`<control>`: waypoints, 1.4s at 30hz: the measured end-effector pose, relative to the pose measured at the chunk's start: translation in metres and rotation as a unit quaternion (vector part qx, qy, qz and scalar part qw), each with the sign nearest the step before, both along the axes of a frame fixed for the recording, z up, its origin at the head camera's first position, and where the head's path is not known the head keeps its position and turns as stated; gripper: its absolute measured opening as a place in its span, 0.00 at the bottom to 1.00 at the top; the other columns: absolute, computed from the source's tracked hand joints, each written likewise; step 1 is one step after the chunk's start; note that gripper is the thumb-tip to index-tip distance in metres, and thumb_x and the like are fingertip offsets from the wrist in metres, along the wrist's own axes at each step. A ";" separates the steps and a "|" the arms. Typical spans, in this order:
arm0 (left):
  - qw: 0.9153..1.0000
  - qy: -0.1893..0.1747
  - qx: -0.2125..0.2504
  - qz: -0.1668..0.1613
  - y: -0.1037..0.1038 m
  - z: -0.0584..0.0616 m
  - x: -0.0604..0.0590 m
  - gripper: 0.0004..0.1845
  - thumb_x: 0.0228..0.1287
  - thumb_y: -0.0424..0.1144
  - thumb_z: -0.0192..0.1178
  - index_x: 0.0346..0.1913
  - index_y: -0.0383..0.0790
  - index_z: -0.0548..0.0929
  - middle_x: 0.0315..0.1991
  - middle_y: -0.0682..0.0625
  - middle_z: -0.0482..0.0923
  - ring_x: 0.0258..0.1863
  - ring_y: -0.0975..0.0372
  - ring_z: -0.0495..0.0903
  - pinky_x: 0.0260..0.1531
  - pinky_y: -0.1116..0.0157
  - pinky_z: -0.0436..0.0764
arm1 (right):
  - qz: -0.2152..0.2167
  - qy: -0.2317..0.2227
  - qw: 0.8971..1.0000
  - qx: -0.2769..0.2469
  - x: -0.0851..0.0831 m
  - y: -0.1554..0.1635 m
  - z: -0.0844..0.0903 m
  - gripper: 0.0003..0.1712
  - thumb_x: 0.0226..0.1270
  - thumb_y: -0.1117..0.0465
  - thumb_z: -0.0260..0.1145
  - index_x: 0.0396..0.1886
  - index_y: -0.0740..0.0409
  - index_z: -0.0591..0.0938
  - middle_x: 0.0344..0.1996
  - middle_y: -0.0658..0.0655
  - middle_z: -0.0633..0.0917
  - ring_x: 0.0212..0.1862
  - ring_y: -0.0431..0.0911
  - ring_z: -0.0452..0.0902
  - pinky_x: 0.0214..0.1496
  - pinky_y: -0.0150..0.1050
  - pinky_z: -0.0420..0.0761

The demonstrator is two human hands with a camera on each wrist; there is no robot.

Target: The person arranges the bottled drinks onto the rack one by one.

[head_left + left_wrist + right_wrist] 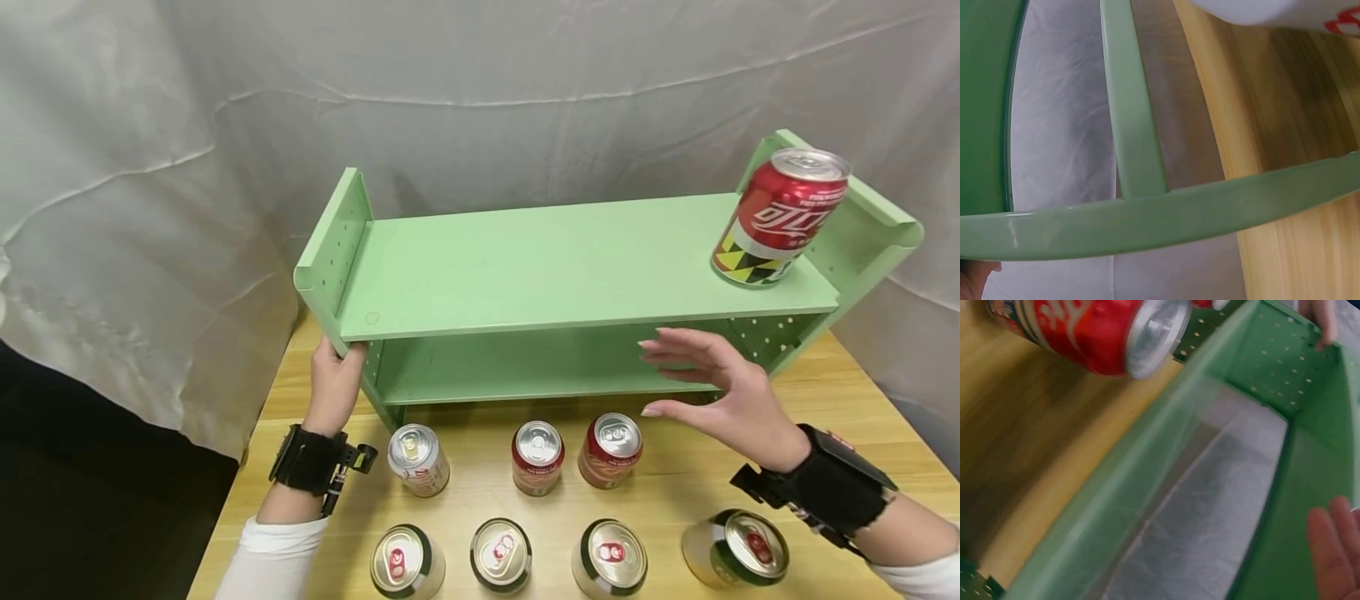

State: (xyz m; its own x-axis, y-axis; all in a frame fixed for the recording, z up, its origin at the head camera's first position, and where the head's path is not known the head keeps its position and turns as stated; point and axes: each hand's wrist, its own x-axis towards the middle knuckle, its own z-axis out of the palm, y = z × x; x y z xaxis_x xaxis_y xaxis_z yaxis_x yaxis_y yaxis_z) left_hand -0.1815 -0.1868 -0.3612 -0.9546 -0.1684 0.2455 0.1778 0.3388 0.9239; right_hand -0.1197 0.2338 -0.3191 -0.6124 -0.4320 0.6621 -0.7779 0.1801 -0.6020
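A light green two-tier shelf stands on the wooden table. My left hand grips its left side panel below the upper board; in the left wrist view only a bit of that hand shows beyond the panel edge. My right hand hovers before the lower tier at the right, fingers extended, thumb apart, holding nothing. On the upper board's right end is a red soda can with a yellow-and-black pattern. Two red cans and a whitish can stand in front of the shelf.
Nearer me, several cans with gold-coloured tops and dark rims form a row on the table. A grey-white curtain hangs behind the shelf and along the sides. A dark area lies left of the table.
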 end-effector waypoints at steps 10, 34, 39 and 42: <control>1.000 0.013 0.004 0.002 0.000 0.005 -0.001 0.19 0.69 0.37 0.47 0.61 0.40 0.70 0.54 0.42 0.74 0.49 0.61 0.70 0.55 0.58 0.70 | 0.078 0.018 0.997 0.003 -0.035 0.011 -0.048 0.44 0.34 0.73 0.78 0.54 0.85 0.67 0.51 0.65 0.80 0.55 0.42 0.77 0.51 0.32 0.76; 1.000 -0.012 -0.008 0.000 0.000 -0.001 0.000 0.19 0.71 0.44 0.47 0.61 0.41 0.70 0.51 0.44 0.73 0.47 0.60 0.70 0.52 0.59 0.70 | 0.066 0.032 0.982 0.176 -0.043 0.012 -0.101 0.51 0.28 0.52 0.81 0.59 0.63 0.74 0.55 0.59 0.79 0.61 0.40 0.70 0.62 0.25 0.64; 1.000 -0.004 -0.010 0.000 0.001 -0.001 0.000 0.19 0.71 0.42 0.47 0.61 0.40 0.70 0.50 0.44 0.73 0.47 0.59 0.70 0.51 0.58 0.70 | 0.050 0.007 0.978 0.204 -0.043 0.016 -0.105 0.51 0.32 0.48 0.80 0.61 0.60 0.73 0.56 0.58 0.79 0.58 0.44 0.73 0.61 0.24 0.64; 1.000 -0.001 -0.009 0.002 0.001 -0.002 0.000 0.19 0.71 0.43 0.47 0.61 0.40 0.70 0.50 0.43 0.73 0.47 0.59 0.70 0.51 0.58 0.70 | 0.038 -0.015 0.972 0.231 -0.042 0.018 -0.106 0.51 0.34 0.46 0.79 0.62 0.58 0.73 0.56 0.57 0.78 0.57 0.46 0.74 0.60 0.28 0.68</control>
State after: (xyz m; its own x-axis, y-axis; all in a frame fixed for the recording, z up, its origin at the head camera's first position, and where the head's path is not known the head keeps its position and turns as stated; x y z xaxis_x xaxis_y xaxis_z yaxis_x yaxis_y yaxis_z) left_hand -0.1811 -0.1860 -0.3629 -0.9547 -0.1674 0.2460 0.1744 0.3553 0.9183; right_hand -0.1618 0.2516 -0.4251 -0.5826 -0.7244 0.3685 -0.7830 0.3789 -0.4933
